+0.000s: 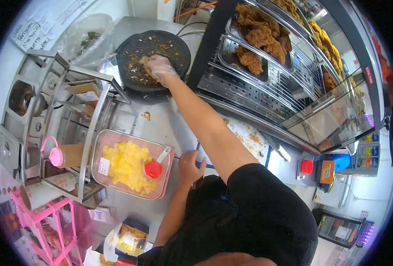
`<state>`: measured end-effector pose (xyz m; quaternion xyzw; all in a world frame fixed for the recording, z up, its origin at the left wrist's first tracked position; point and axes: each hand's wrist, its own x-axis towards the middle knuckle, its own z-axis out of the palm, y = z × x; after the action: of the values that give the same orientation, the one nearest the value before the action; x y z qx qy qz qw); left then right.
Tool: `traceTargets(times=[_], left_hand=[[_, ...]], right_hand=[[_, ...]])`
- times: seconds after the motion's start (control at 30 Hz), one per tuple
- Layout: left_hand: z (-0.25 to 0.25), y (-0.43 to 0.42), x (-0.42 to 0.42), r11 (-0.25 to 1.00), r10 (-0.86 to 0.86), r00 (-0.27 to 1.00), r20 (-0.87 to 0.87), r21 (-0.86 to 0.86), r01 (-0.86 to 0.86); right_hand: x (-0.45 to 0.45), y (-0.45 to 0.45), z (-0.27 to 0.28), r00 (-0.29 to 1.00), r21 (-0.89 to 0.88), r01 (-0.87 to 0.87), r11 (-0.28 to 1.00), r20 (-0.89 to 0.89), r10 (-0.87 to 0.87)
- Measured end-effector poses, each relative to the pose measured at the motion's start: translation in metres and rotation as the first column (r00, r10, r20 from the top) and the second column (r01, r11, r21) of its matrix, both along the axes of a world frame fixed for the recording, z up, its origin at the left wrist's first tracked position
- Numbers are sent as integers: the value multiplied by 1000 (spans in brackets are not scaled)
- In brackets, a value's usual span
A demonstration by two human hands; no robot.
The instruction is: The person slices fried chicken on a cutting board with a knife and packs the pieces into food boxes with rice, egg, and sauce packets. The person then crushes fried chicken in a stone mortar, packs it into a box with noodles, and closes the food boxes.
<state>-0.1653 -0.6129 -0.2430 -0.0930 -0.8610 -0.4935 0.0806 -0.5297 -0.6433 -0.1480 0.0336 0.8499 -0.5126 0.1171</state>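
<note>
My right hand [159, 68], in a clear plastic glove, reaches into a wide dark stone mortar [130, 44]. Its fingers are closed down against brownish bits of food, and whatever lies inside them is hidden. Crumbs and pale flecks are scattered over the mortar's surface. My bare left hand [190, 167] rests by the counter's edge with thumb and fingers apart, holding nothing visible. To its left sits a clear, pinkish tub [166, 177] of yellow food pieces [123, 164], with a red scoop [153, 169] lying on top.
A glass-sided warmer [245, 95] with fried chicken [261, 33] stands at upper right. On the left are a metal rack [90, 142], a pink-capped bottle [68, 155] and a pink basket [45, 230]. A food box [132, 237] sits at the bottom. A knife [278, 148] lies right of my arm.
</note>
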Motion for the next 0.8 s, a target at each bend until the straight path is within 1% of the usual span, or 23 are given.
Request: traceTargets(times=[0.07, 0.1, 0.13, 0.17, 0.2, 0.3, 0.37, 0.4, 0.43, 0.5, 0.57, 0.63, 0.7, 0.73, 0.8], left_hand=[[-3, 2, 1, 999, 20, 1000, 0, 30, -20], [-3, 4, 2, 998, 35, 999, -2, 44, -35], [-1, 5, 4, 996, 45, 999, 26, 70, -47], [-3, 4, 4, 995, 64, 998, -25, 81, -62], [-7, 4, 5, 992, 87, 993, -75, 94, -80], [3, 5, 10, 986, 154, 963, -220, 99, -135], [6, 4, 28, 977, 211, 933, -291, 67, -201], [14, 10, 43, 969, 245, 941, -231, 80, -233], [19, 14, 57, 974, 223, 946, -234, 88, -208], [28, 20, 100, 982, 176, 960, -220, 102, -157], [47, 26, 145, 990, 91, 994, -64, 111, -83], [55, 25, 190, 987, -5, 992, 127, 159, -15], [50, 16, 231, 969, -111, 937, 330, 244, 28], [42, 9, 248, 949, -164, 875, 455, 316, 13], [19, -9, 276, 931, -109, 883, 457, 359, -71]], right_hand=[[17, 8, 25, 996, -293, 65, 954, 84, -42], [28, 16, 27, 987, -480, 49, 876, 155, 30], [42, 26, 31, 972, -647, 47, 761, 205, 114], [58, 37, 37, 951, -788, 59, 613, 231, 206], [86, 45, 52, 942, -804, 143, 577, 289, 169], [154, 97, 81, 917, -837, 121, 534, 300, 263], [193, 132, 89, 916, -754, 47, 655, 294, 274], [211, 151, 78, 909, -767, 121, 631, 341, 241], [226, 170, 67, 900, -774, 188, 604, 382, 209], [259, 197, 63, 891, -691, 154, 707, 406, 203], [305, 209, 67, 844, -631, 157, 760, 485, 228], [343, 214, 48, 794, -573, 163, 803, 559, 238], [387, 199, 40, 765, -535, 125, 836, 588, 262], [403, 183, 40, 754, -512, 87, 854, 595, 280], [438, 146, 50, 724, -461, -11, 887, 609, 325]])
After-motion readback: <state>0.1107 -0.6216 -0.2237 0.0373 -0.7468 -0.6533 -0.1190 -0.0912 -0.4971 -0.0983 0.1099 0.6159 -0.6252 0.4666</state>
